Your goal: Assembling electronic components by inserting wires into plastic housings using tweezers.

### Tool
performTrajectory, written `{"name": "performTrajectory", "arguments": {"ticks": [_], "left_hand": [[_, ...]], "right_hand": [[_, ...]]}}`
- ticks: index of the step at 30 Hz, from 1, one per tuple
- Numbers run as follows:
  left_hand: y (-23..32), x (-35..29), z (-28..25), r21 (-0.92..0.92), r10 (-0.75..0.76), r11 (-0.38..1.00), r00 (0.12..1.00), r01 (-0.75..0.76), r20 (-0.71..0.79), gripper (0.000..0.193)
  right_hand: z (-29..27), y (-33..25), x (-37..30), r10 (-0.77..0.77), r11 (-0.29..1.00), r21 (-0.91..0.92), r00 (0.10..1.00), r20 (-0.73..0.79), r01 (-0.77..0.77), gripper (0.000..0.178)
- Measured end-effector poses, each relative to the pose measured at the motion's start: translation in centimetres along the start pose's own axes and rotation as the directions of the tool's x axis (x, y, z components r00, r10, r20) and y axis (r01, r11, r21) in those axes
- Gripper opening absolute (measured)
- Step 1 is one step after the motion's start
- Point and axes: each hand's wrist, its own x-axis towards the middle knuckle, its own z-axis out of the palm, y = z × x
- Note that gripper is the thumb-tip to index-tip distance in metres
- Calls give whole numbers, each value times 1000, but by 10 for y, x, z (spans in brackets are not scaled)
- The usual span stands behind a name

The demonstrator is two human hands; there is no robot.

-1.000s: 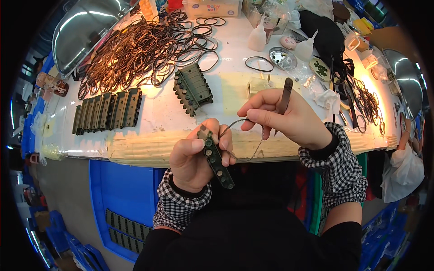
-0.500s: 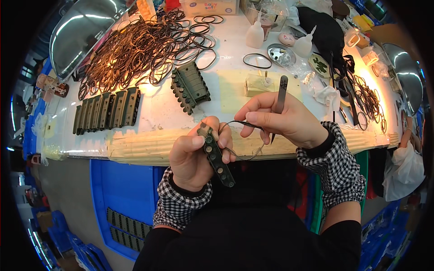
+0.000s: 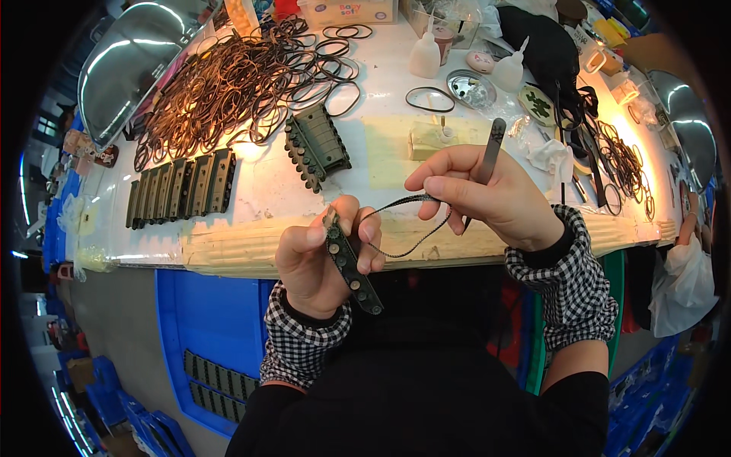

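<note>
Over the table's front edge, my left hand [image 3: 308,266] grips a dark green toy tank hull [image 3: 352,276], its row of small round wheels in view. A thin dark track band [image 3: 403,201] hangs as a loop between my hands. One end of it runs to my left fingertips at the hull; whether it sits on any wheels is hidden. My right hand [image 3: 506,202] pinches the other end of the band between thumb and fingertips. Metal tweezers [image 3: 491,152] are tucked in the same right hand, pointing up past the knuckles.
A large heap of dark bands [image 3: 221,91] lies at back left. Nearer stand a row of green hulls [image 3: 183,186] and another hull group [image 3: 318,145]. A beige block [image 3: 434,141], squeeze bottles [image 3: 425,57] and a round metal dish [image 3: 470,87] are behind my right hand. A blue bin [image 3: 213,305] is below left.
My left hand and the hull have shifted slightly left, my right hand slightly right. The band between them is drawn out longer, and the tweezers lean further right.
</note>
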Motion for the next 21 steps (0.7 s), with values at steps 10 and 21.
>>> {"name": "performTrajectory", "arguments": {"ticks": [10, 21], "left_hand": [[-2, 0, -3, 205, -118, 973, 992, 105, 53, 29], [0, 1, 7, 405, -8, 914, 999, 29, -52, 30]], "right_hand": [[-8, -8, -8, -87, 996, 24, 993, -76, 89, 26], [-10, 5, -14, 118, 992, 31, 984, 134, -123, 28]]}}
